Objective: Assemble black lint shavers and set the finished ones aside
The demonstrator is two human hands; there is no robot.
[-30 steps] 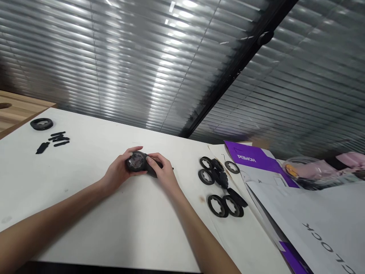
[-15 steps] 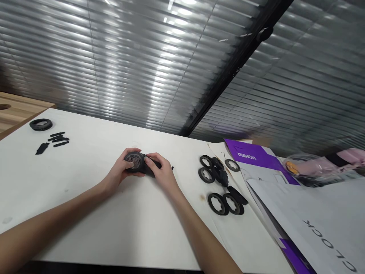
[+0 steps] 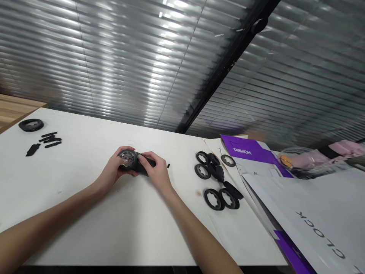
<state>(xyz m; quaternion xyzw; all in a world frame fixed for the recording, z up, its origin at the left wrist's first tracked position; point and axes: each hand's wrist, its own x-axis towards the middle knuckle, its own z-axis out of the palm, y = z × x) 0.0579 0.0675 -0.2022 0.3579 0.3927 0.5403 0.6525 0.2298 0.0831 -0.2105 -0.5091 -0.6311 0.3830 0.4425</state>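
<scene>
A black device [image 3: 128, 159] with a round metal mesh head is held just above or on the white table [image 3: 94, 228]. My left hand [image 3: 111, 169] wraps round the head end, thumb at the mesh. Around the black handle, my right hand [image 3: 157, 170] is closed, with its thumb on top near the neck. A small dark tip shows just right of my right hand. The fingers under the device are mostly hidden.
Several black rings [image 3: 214, 199] lie to the right. At the left are a black ring [image 3: 31, 125] and several small black strips [image 3: 53, 144]. Purple and white packaging [image 3: 246, 151] and a pink item [image 3: 316, 155] sit at the right. Metal blinds [image 3: 119, 61] stand behind.
The camera view has shifted slightly, so the table items appear a little further left. Both hands keep hold of the device, and its mesh head now catches more light.
</scene>
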